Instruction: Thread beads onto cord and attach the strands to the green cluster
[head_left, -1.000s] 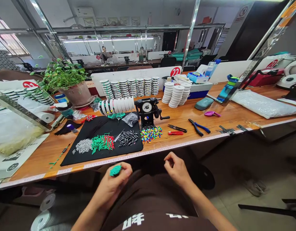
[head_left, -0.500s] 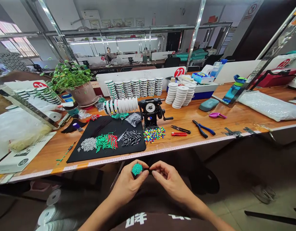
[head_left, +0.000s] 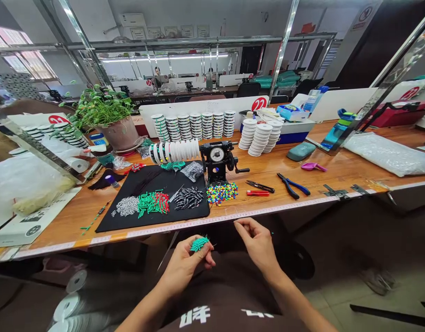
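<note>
Bench edge (head_left: 212, 218): left fingers (head_left: 208, 260) pinch green beaded bundle (head_left: 199, 244); right hand (head_left: 257, 244) moved apart, seemingly empty.

A leafy green plant in a clay pot (head_left: 120, 133) stands on the wooden workbench (head_left: 60, 226); rows of stacked white spools (head_left: 195, 126) line up behind a black hand-crank counter (head_left: 216, 159); a black felt mat (head_left: 153, 212) holds silver, green, red and black beads; blue-handled pliers (head_left: 291, 186) lie to the right.

Daylight comes through the windows (head_left: 24, 64) at far left – a strip light (head_left: 164, 58) glows over distant worktops (head_left: 185, 93), with a white wall (head_left: 91, 23) behind. Pale floor tiles (head_left: 340, 297) show at lower right.
</note>
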